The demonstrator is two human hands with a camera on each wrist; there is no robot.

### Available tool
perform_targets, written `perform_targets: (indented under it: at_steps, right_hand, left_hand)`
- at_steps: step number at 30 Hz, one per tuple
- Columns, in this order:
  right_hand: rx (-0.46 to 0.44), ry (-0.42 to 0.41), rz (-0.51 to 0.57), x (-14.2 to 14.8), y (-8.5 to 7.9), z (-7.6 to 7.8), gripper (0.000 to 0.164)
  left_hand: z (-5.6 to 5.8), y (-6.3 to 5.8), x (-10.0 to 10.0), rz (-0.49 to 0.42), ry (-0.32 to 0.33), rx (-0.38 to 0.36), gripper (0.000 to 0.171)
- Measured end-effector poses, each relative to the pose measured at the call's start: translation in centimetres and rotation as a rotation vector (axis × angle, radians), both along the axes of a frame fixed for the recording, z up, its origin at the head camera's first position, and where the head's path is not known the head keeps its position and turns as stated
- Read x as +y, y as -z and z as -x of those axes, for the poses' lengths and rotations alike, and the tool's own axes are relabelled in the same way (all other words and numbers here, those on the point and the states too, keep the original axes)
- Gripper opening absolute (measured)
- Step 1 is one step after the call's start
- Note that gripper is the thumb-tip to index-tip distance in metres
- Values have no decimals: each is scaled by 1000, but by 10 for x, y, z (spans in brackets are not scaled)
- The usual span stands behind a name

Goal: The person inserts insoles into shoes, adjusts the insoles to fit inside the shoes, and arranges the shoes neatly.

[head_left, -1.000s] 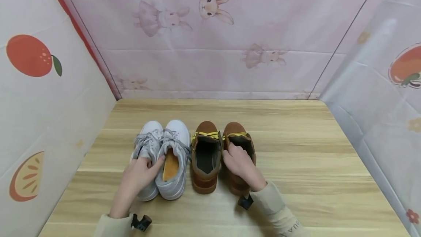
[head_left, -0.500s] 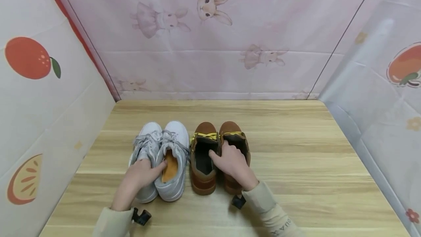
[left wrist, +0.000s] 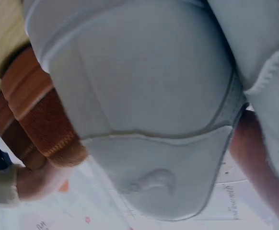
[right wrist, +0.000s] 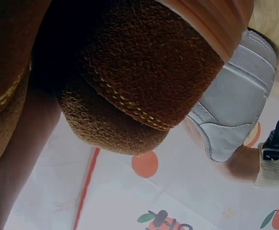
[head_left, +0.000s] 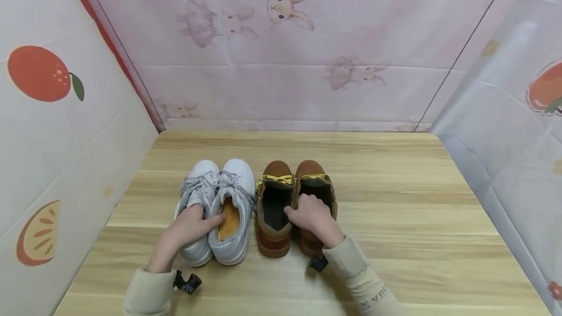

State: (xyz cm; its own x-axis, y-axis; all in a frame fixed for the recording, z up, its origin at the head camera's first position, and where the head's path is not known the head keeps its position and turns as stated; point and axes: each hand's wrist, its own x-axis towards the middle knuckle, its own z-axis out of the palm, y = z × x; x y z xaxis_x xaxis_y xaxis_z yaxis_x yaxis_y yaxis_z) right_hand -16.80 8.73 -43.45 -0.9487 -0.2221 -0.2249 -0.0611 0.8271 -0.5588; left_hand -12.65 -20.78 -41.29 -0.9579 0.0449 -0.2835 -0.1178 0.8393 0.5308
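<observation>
Two white sneakers (head_left: 237, 174) with grey laces stand side by side, toes toward the back. My left hand (head_left: 189, 228) straddles their adjoining sides: the fingers go into the left sneaker, and the thumb hooks into the right one over its orange insole. To the right, two brown shoes (head_left: 273, 243) with yellow laces stand close together. My right hand (head_left: 312, 214) grips their inner sides, its thumb in the left shoe and its fingers hidden inside the right one. The left wrist view has a sneaker heel (left wrist: 149, 96) up close; the right wrist view has a brown suede heel (right wrist: 139, 67).
The shoes stand on a wooden table (head_left: 395, 199). A pink rabbit-print backdrop (head_left: 281, 91) rises behind it, with fruit-print sheets at the left (head_left: 88, 126) and right (head_left: 496, 111). Black wrist cameras (head_left: 188, 283) sit beneath both sleeves.
The right brown shoe has shifted left against its mate. My right thumb has moved across into the left brown shoe. The left thumb has slid further into the right sneaker.
</observation>
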Motion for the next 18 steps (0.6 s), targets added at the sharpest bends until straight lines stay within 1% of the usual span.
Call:
perform_targets:
  at_steps: [2,3,7,9,10,11,16,18]
  right_hand:
    - [-14,-4,-25,1,0,1,44]
    - [-23,-7,-43,1,0,1,44]
    - [-53,-29,-123,-1,-2,2,44]
    - [-66,-34,-137,-2,-3,3,43]
    - [-71,-35,-138,-2,-3,3,43]
    - [-75,-34,-137,-2,-2,4,42]
    - [-94,-22,-110,-2,0,5,42]
    - [-94,-20,-100,-1,0,6,40]
  left_hand:
    - [3,1,0,-19,-6,-14,59]
    - [5,1,0,-24,-11,-21,64]
    - [9,3,-2,-18,-28,-49,96]
    - [10,4,-2,-21,-29,-45,102]
    - [10,5,-2,-20,-31,-37,100]
    - [10,6,-2,-19,-32,-21,95]
    - [9,7,-1,-26,-39,89,58]
    - [9,5,-1,-41,-39,110,51]
